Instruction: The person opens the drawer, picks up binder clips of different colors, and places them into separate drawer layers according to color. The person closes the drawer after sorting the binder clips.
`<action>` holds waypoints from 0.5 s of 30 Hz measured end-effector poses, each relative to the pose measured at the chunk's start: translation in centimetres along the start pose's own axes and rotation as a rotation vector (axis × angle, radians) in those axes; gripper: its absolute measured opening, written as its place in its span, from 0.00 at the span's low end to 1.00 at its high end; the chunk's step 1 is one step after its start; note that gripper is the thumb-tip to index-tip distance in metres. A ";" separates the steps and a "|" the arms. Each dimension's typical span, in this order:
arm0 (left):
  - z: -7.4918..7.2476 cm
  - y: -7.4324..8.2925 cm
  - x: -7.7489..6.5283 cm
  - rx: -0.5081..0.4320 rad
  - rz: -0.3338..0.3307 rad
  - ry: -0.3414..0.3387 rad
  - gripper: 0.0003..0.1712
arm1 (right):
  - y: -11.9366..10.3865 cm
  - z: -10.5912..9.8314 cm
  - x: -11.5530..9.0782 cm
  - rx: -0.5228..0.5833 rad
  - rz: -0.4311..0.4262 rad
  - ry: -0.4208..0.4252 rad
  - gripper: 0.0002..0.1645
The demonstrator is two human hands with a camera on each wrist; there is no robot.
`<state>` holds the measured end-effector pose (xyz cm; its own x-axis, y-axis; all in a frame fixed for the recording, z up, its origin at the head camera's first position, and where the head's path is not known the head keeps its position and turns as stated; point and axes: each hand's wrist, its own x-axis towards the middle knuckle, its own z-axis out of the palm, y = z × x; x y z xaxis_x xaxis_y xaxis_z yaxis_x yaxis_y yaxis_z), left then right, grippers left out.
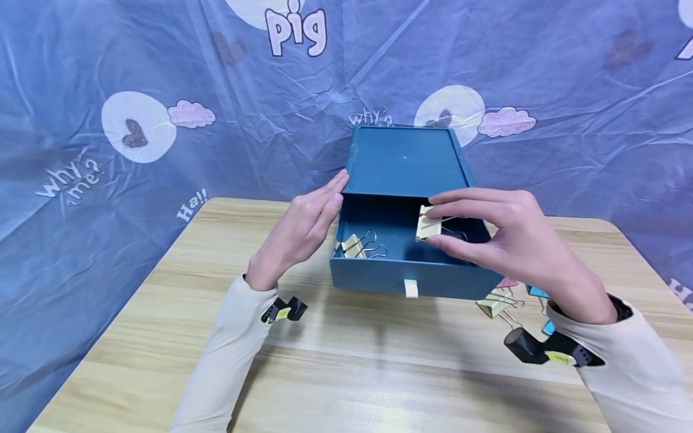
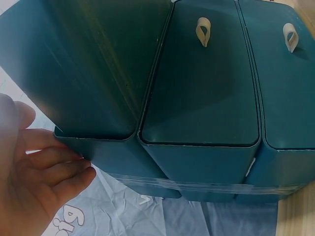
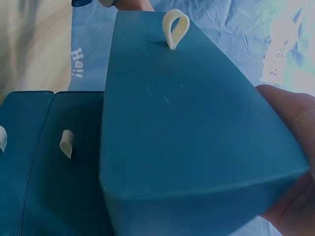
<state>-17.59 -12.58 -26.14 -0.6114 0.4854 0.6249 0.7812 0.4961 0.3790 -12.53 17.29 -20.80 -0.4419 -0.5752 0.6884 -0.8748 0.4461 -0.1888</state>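
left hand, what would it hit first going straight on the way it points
Probably the blue cabinet: the left hand seems to touch its side, though exact depth is unclear.

Looks forward and down from the head, farthest back, taking in the left hand point(image 1: 299, 231), right hand point(image 1: 511, 225), box point(image 1: 407, 162), counter point(image 1: 335, 376) and cloth point(image 1: 260, 114). From the left wrist, looks close up and rolled sideways onto the box, with hand at left edge; from the right, also near, across the drawer point(image 3: 192, 123), with hand at right edge. Shares box, loops point(image 2: 203, 21) and cloth between both wrist views.
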 end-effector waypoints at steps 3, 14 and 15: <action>0.1 0.0 0.0 -0.001 0.001 -0.001 0.24 | -0.1 0.4 0.4 0.000 0.000 -0.024 0.20; 0.0 0.0 0.0 -0.007 0.002 0.008 0.24 | 0.1 1.4 1.2 0.018 -0.007 -0.106 0.18; 0.0 -0.1 0.0 -0.006 0.002 0.009 0.24 | 0.1 1.4 1.2 0.015 -0.003 -0.108 0.18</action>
<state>-17.65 -12.62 -26.13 -0.6084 0.4801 0.6319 0.7834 0.4908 0.3814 -13.40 15.70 -20.96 -0.4576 -0.6472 0.6097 -0.8786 0.4343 -0.1983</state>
